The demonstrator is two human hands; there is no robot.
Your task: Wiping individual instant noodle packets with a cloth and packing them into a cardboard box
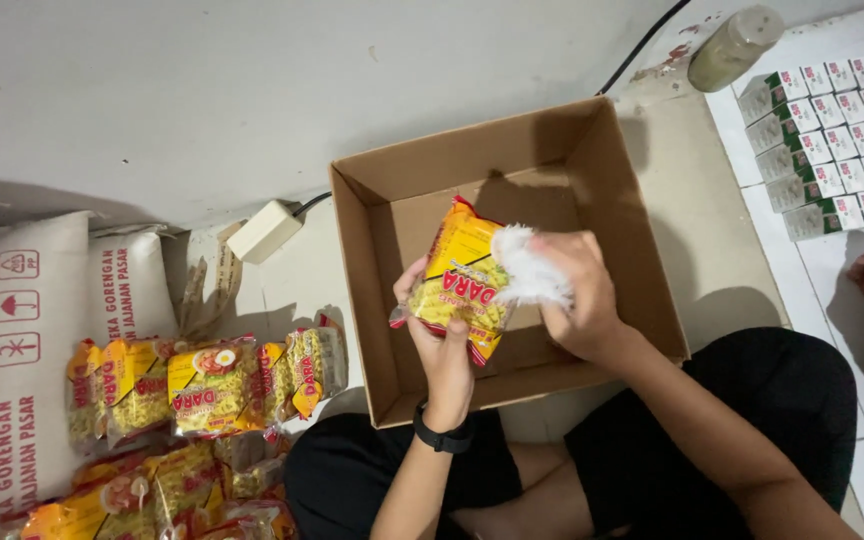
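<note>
Noodle packet (460, 283): yellow and red, held tilted above the open cardboard box (642, 260), over its front half and clear of all four walls.
Left hand (439, 338): closed on the packet's lower end from beneath, thumb on its front; a black band sits on the wrist.
Right hand (577, 295): closed on a white cloth (527, 268) pressed against the packet's right side.
Box walls: upright; the front wall is close to the person's knees, the right wall runs just beside the right forearm.
Room inside the box: bare floor shows at the back and left, under and behind the packet.
Left of the box: a heap of similar packets (207, 385) lies on the floor, near the left wall but apart from it, with a white sack (22, 340) beyond.
Back edge: a white adapter (265, 231) and its cable lie by the box's back left corner.
Right side: rows of small cartons (827, 145) stand well apart from the box; tiled floor lies between.
</note>
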